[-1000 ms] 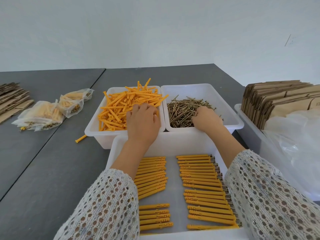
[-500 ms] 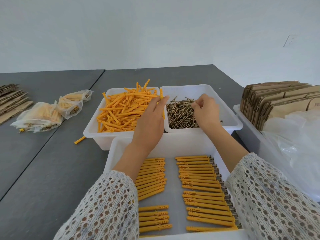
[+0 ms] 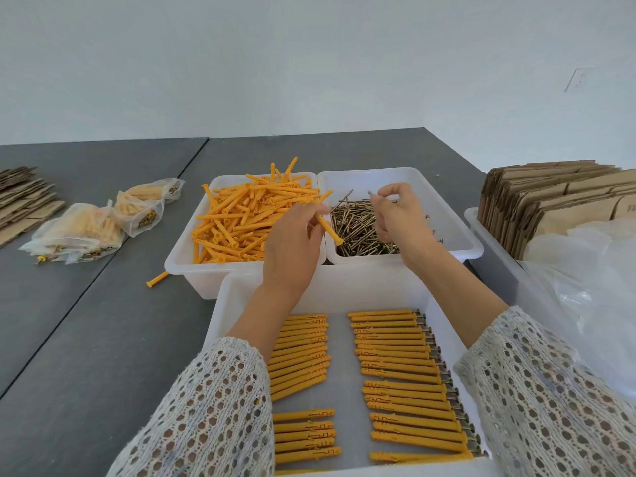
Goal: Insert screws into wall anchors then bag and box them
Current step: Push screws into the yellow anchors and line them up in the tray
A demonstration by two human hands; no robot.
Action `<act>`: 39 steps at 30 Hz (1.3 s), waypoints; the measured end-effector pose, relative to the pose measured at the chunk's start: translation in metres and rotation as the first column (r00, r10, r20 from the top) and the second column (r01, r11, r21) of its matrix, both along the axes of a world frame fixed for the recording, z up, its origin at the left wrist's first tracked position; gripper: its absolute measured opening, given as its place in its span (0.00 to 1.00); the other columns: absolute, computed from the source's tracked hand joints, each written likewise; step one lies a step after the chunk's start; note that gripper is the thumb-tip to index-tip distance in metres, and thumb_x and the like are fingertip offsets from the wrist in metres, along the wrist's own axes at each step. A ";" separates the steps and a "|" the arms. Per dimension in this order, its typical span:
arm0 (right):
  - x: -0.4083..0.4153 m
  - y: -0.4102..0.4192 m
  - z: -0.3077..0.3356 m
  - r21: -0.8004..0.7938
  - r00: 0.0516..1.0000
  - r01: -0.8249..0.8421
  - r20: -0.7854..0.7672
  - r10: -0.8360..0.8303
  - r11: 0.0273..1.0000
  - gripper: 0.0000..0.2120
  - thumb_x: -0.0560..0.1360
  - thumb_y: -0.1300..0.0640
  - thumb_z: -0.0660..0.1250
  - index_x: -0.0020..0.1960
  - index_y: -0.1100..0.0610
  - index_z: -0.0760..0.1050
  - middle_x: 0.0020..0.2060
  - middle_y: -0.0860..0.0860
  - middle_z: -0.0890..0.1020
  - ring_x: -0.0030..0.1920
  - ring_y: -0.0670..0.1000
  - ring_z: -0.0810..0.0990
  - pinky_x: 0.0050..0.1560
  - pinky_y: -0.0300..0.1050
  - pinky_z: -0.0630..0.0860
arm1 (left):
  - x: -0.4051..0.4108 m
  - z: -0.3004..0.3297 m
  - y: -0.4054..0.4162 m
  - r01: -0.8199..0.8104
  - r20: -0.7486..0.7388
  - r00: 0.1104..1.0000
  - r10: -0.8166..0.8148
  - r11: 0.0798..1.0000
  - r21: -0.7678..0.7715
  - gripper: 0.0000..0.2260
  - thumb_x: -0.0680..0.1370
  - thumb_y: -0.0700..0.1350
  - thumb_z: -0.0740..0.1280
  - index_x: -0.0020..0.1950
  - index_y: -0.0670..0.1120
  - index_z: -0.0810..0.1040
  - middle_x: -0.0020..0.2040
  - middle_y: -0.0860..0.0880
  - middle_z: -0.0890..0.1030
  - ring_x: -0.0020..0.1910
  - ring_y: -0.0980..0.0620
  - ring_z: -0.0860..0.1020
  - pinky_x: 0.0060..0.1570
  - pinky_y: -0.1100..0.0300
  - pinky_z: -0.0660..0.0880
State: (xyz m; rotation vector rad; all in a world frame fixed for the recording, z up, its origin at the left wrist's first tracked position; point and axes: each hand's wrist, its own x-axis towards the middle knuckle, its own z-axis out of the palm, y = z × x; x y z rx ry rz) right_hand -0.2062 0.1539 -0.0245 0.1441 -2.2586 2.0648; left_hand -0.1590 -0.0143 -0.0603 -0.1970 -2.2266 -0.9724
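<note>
While the left hand blocks part of the bin of loose anchors, we see it pinching a single orange anchor between thumb and fingers; how far the anchor runs under the fingers we cannot tell. Its long axis lies on a diagonal, the flared collar end pointing down and right over the seam between the two rear bins, the other end hidden in the grip. The right hand hovers above the bin of screws, fingers curled and pinching a thin screw near its tip; the screw is small and hard to read, though it appears to run roughly level, toward the left. Anchor and screw are near each other but apart. In the near tray we count two columns of finished anchors, all lying crosswise with screw heads poking out on the right; the left column is partly covered by the left forearm, and the tray's front edge is cut off by the frame. A stray anchor lies on the grey table. Filled bags sit at left, folded cardboard boxes at right, cropped by the frame's edge.
</note>
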 end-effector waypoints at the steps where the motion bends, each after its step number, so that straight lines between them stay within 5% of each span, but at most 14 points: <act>1: 0.002 -0.002 0.000 0.012 1.000 -0.031 -0.002 0.031 0.999 0.02 0.81 0.60 0.60 0.51 0.54 0.68 0.27 0.48 0.68 0.23 0.45 0.63 0.23 0.37 0.62 | 0.002 0.000 0.000 -0.035 0.023 0.999 0.035 0.999 -0.034 0.07 0.82 0.41 0.65 0.53 0.48 0.82 0.44 0.53 0.82 0.42 0.52 0.79 0.40 0.51 0.76; 5: 0.007 -0.007 0.002 0.052 0.988 -0.107 -0.105 0.112 0.993 0.07 0.78 0.65 0.65 0.43 0.56 0.76 0.26 0.50 0.74 0.23 0.44 0.66 0.25 0.36 0.64 | 0.005 0.004 0.001 -0.187 0.162 0.955 0.247 0.930 -0.315 0.27 0.81 0.62 0.47 0.44 0.46 0.77 0.36 0.50 0.80 0.36 0.48 0.76 0.33 0.50 0.72; 8: 0.007 -0.004 0.003 -0.076 0.984 -0.151 -0.107 0.143 0.986 0.09 0.77 0.67 0.65 0.45 0.58 0.82 0.29 0.53 0.76 0.25 0.47 0.66 0.27 0.39 0.66 | 0.008 0.008 0.002 -0.299 0.124 0.906 0.405 0.818 -0.491 0.29 0.78 0.63 0.37 0.37 0.49 0.70 0.32 0.51 0.74 0.32 0.49 0.72 0.27 0.58 0.59; 15: 0.006 -0.008 0.001 -0.110 0.986 -0.160 -0.062 0.154 0.981 0.12 0.75 0.71 0.62 0.42 0.61 0.83 0.27 0.53 0.74 0.25 0.46 0.66 0.28 0.40 0.66 | -0.003 0.010 0.005 -0.360 0.079 0.860 0.504 0.709 -0.607 0.18 0.84 0.58 0.55 0.47 0.49 0.79 0.44 0.51 0.66 0.52 0.48 0.71 0.28 0.59 0.56; 20: 0.009 -0.009 0.000 -0.041 0.988 -0.148 -0.051 0.146 0.988 0.11 0.75 0.70 0.63 0.42 0.63 0.83 0.26 0.51 0.74 0.23 0.45 0.65 0.25 0.38 0.67 | -0.001 0.011 0.004 -0.330 0.068 0.886 0.460 0.726 -0.604 0.15 0.84 0.56 0.56 0.52 0.49 0.78 0.46 0.51 0.64 0.48 0.51 0.63 0.27 0.60 0.52; 33: 0.011 -0.004 0.001 0.052 0.974 -0.226 -0.012 0.227 0.973 0.09 0.77 0.66 0.63 0.43 0.63 0.82 0.28 0.54 0.74 0.23 0.46 0.65 0.25 0.39 0.67 | -0.002 0.014 0.001 -0.167 0.070 0.958 0.278 0.740 -0.652 0.13 0.84 0.53 0.60 0.51 0.46 0.79 0.46 0.51 0.64 0.56 0.48 0.68 0.31 0.59 0.61; 39: 0.009 -0.002 0.008 -0.133 0.967 -0.212 0.115 0.227 0.968 0.07 0.76 0.63 0.61 0.42 0.62 0.76 0.29 0.58 0.76 0.22 0.51 0.67 0.25 0.42 0.71 | -0.002 0.013 -0.001 -0.122 0.052 0.979 0.200 0.764 -0.634 0.13 0.83 0.52 0.60 0.49 0.46 0.79 0.45 0.52 0.65 0.55 0.48 0.69 0.32 0.57 0.65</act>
